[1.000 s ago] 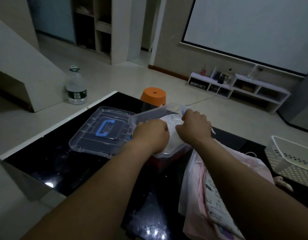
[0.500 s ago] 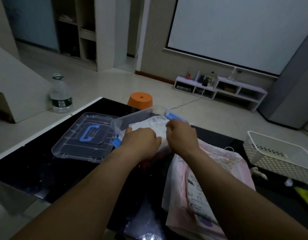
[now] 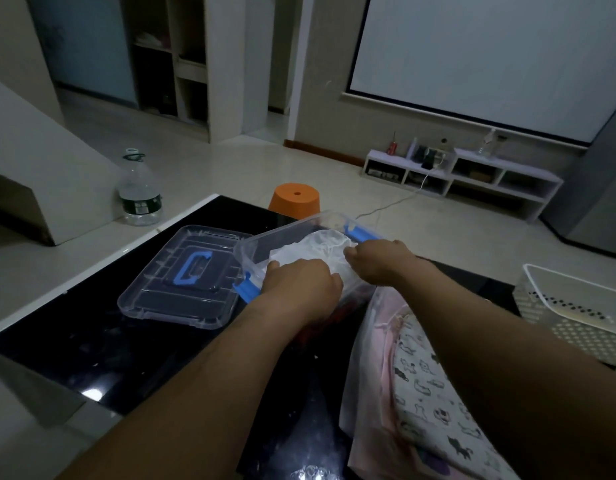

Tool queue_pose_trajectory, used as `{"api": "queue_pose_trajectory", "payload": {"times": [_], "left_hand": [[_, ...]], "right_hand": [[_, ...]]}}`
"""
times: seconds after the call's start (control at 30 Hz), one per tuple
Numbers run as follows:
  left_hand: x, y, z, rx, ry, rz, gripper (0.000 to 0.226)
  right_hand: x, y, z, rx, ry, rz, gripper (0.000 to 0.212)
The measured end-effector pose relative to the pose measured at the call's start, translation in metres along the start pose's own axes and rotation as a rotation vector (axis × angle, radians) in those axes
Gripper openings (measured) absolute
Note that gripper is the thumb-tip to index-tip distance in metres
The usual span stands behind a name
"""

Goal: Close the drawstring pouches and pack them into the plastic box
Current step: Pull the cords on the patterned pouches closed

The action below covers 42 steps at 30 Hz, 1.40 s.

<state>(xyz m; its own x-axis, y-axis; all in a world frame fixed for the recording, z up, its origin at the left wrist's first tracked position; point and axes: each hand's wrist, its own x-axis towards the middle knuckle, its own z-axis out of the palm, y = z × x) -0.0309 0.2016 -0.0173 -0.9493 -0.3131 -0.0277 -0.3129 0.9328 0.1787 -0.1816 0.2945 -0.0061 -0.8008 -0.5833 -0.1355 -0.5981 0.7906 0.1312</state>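
A clear plastic box [image 3: 265, 239] with blue latches stands on the black table [image 3: 92, 344], and a white drawstring pouch [image 3: 320, 249] lies inside it. My left hand [image 3: 299, 282] presses down on the pouch's near side, fingers curled on the fabric. My right hand [image 3: 379, 261] grips the pouch's right side at the box rim. The box's clear lid [image 3: 185, 278] with a blue handle lies flat just left of the box. More pouches, pink and white with a cat print [image 3: 420, 386], are piled under my right forearm. Something red [image 3: 317, 327] shows below the box.
A white perforated basket [image 3: 576, 313] sits at the table's right edge. An orange stool [image 3: 294, 199] stands on the floor beyond the table, a large water bottle [image 3: 138, 192] to the left. A low white shelf [image 3: 462, 171] lines the far wall.
Both hands stay on the white pouch in the box and have shifted slightly apart, the right one to the box's right rim. The head camera has moved a little.
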Motion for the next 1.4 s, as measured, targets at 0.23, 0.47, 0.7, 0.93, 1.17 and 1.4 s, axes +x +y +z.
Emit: {"api": "queue_pose_trajectory", "payload": {"times": [0.23, 0.47, 0.7, 0.93, 1.17, 1.4], "left_hand": [[-0.013, 0.025, -0.009, -0.183, 0.278, 0.016, 0.033], [-0.049, 0.092, 0.014, -0.450, 0.125, 0.277, 0.019], [-0.051, 0.119, 0.061, -0.198, -0.239, 0.165, 0.019], [-0.041, 0.130, 0.078, -0.207, -0.191, 0.019, 0.051], [-0.026, 0.132, 0.079, -0.703, -0.227, -0.140, 0.013], [-0.031, 0.127, 0.085, -0.208, -0.088, 0.003, 0.028]], "right_hand": [[-0.051, 0.006, 0.017, 0.315, 0.474, -0.092, 0.037], [-0.159, 0.096, 0.038, 0.701, 0.459, 0.145, 0.023], [-0.216, 0.171, 0.115, 0.988, 0.108, 0.574, 0.026], [-0.208, 0.176, 0.149, 1.004, -0.012, 0.538, 0.016], [-0.207, 0.178, 0.135, 1.268, 0.005, 0.617, 0.021], [-0.215, 0.171, 0.125, 1.203, -0.160, 0.549, 0.021]]}}
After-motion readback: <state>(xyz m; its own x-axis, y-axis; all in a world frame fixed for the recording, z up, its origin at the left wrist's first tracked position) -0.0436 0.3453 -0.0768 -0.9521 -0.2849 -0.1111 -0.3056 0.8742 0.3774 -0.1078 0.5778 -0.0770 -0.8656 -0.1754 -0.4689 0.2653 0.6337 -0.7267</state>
